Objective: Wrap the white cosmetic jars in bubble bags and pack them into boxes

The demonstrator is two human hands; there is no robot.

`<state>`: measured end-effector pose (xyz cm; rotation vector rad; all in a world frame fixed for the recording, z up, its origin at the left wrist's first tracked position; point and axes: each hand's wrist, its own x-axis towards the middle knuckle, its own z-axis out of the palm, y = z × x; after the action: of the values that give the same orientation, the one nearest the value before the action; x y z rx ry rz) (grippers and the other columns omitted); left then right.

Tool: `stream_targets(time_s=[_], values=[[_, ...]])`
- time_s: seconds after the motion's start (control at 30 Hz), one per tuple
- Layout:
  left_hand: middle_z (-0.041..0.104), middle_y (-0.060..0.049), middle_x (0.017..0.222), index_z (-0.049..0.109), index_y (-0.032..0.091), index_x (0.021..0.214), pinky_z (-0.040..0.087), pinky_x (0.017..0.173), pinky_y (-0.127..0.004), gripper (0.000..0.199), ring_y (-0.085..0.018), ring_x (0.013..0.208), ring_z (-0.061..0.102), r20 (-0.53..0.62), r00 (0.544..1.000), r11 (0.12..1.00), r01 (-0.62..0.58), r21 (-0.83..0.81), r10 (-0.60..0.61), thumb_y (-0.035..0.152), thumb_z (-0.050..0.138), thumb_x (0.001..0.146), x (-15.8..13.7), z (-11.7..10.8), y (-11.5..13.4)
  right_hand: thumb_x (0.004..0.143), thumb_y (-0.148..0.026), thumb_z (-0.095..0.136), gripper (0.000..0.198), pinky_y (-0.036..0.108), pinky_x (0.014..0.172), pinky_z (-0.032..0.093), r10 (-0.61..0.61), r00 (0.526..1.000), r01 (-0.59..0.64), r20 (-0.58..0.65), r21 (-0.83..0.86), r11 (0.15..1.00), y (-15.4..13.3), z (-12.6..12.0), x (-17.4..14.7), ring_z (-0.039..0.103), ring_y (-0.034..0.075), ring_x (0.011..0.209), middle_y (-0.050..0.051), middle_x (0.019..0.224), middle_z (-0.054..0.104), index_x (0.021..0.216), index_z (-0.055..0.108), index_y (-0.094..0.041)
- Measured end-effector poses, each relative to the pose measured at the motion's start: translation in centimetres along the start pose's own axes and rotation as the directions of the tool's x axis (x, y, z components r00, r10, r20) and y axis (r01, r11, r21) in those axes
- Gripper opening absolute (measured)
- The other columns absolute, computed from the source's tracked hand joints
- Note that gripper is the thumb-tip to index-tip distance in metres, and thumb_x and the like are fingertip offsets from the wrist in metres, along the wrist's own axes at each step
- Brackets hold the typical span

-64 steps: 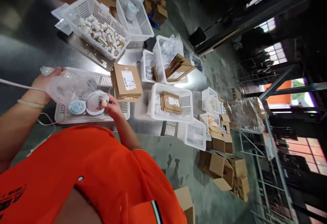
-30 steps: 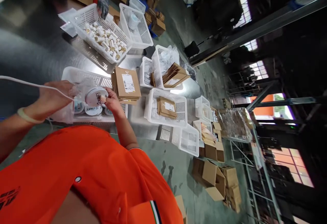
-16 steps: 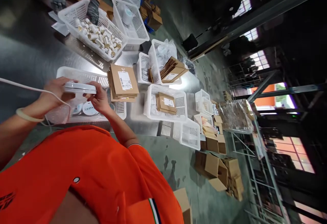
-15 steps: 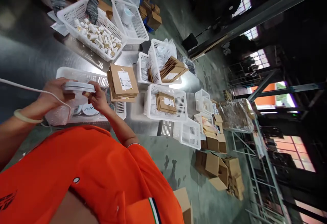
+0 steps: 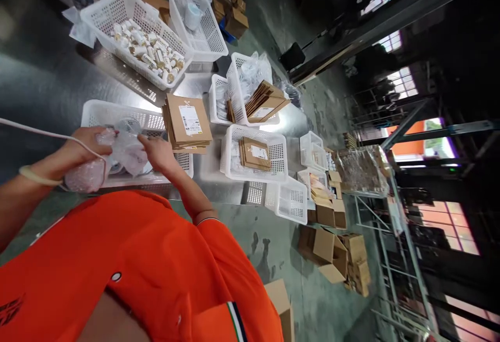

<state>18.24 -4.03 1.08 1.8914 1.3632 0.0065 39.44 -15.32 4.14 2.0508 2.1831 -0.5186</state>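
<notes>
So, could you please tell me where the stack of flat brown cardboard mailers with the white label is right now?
In the head view, the stack of flat brown cardboard mailers lies left of centre on the metal table, beside the right hand and overlapping the white plastic basket.

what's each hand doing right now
Left hand: closed on the clear bag, over the basket.
Right hand: fingers on the same bag; whether its grip is closed cannot be told.
</notes>
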Motion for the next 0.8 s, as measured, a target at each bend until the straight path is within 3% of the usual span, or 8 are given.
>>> stream_targets(time_s=[0.13, 0.27, 0.33, 0.4, 0.47, 0.53, 0.67, 0.8], values=[[0.079, -0.004, 0.088, 0.085, 0.014, 0.117, 0.056, 0.085, -0.027, 0.053, -0.027, 0.092, 0.073, -0.014, 0.999, 0.999, -0.038, -0.029, 0.037, 0.035, 0.077, 0.069, 4.5, -1.6, -0.5, 0.116, -0.018, 0.060, 0.041, 0.030, 0.101, 0.057, 0.063, 0.992, -0.033, -0.108, 0.261, 0.965, 1.4, 0.6, 3.4, 0.074, 0.022, 0.121, 0.007, 0.132, 0.080, 0.157, 0.066, -0.019], [0.069, -0.003, 0.073, 0.073, 0.016, 0.082, 0.054, 0.106, -0.038, 0.024, -0.031, 0.119, 0.072, -0.145, 0.987, 0.997, 0.074, -0.006, -0.074, 0.032, 0.081, 0.066, 9.0, -2.7, -2.3, 0.111, -0.012, 0.060, 0.046, 0.020, 0.095, 0.056, 0.084, 0.971, 0.086, -0.225, 0.651, 0.754, 1.5, 2.8, 6.7, 0.075, 0.010, 0.107, 0.008, 0.153, 0.071, 0.156, 0.066, -0.012], [0.066, -0.004, 0.070, 0.062, 0.013, 0.071, 0.051, 0.105, -0.039, 0.031, -0.030, 0.135, 0.068, -0.204, 0.971, 0.992, 0.120, -0.029, -0.123, 0.038, 0.081, 0.074, 10.4, -2.5, -3.4, 0.108, -0.010, 0.064, 0.035, 0.021, 0.098, 0.057, 0.185, 0.954, 0.041, -0.237, 0.711, 0.702, 0.6, 4.7, 7.4, 0.075, 0.012, 0.110, 0.010, 0.146, 0.075, 0.141, 0.074, -0.010], [0.060, -0.002, 0.064, 0.058, 0.008, 0.067, 0.045, 0.097, -0.033, 0.046, -0.027, 0.146, 0.064, -0.215, 0.969, 0.992, 0.110, -0.055, -0.119, 0.046, 0.075, 0.087, 10.9, -2.3, -4.3, 0.105, -0.016, 0.074, 0.010, 0.026, 0.102, 0.058, 0.170, 0.981, -0.062, -0.093, 0.683, 0.728, -1.0, 7.0, 7.7, 0.075, 0.017, 0.113, 0.007, 0.115, 0.082, 0.111, 0.080, -0.010], [0.049, 0.003, 0.057, 0.061, 0.001, 0.071, 0.035, 0.087, -0.028, 0.052, -0.025, 0.145, 0.065, -0.174, 0.978, 0.991, 0.101, -0.092, -0.116, 0.047, 0.071, 0.093, 10.8, -2.3, -4.7, 0.101, -0.029, 0.085, 0.031, 0.032, 0.102, 0.060, 0.090, 0.989, -0.141, 0.113, 0.617, 0.774, -2.9, 9.4, 7.9, 0.075, 0.022, 0.112, 0.004, 0.086, 0.077, 0.080, 0.070, -0.013], [0.048, 0.007, 0.056, 0.069, -0.002, 0.084, 0.031, 0.079, -0.023, 0.046, -0.020, 0.125, 0.075, -0.114, 0.982, 0.959, 0.117, -0.260, -0.150, 0.043, 0.077, 0.088, 10.2, -3.0, -4.9, 0.096, -0.042, 0.092, 0.049, 0.039, 0.104, 0.060, 0.097, 0.979, -0.179, 0.177, 0.536, 0.825, -4.8, 11.5, 8.1, 0.074, 0.026, 0.114, 0.005, 0.082, 0.075, 0.070, 0.060, -0.015], [0.074, 0.004, 0.081, 0.077, 0.009, 0.112, 0.046, 0.061, -0.014, 0.054, -0.009, 0.073, 0.069, -0.108, 0.976, 0.721, 0.064, -0.690, -0.190, 0.037, 0.096, 0.072, 7.5, -5.6, -5.4, 0.086, -0.046, 0.101, 0.054, 0.059, 0.118, 0.053, 0.089, 0.985, -0.139, 0.148, 0.374, 0.917, -6.8, 13.3, 8.1, 0.068, 0.037, 0.130, 0.021, 0.123, 0.080, 0.105, 0.070, -0.005], [0.076, -0.008, 0.095, 0.070, 0.010, 0.106, 0.060, 0.062, -0.023, 0.042, -0.014, 0.073, 0.070, -0.126, 0.972, 0.487, -0.015, -0.873, -0.197, 0.051, 0.077, 0.099, 4.6, -7.2, -5.8, 0.085, -0.028, 0.102, 0.070, 0.050, 0.117, 0.055, -0.046, 0.989, -0.014, 0.143, 0.394, 0.919, -6.9, 12.8, 7.2, 0.066, 0.035, 0.137, 0.024, 0.147, 0.070, 0.140, 0.066, -0.004]])
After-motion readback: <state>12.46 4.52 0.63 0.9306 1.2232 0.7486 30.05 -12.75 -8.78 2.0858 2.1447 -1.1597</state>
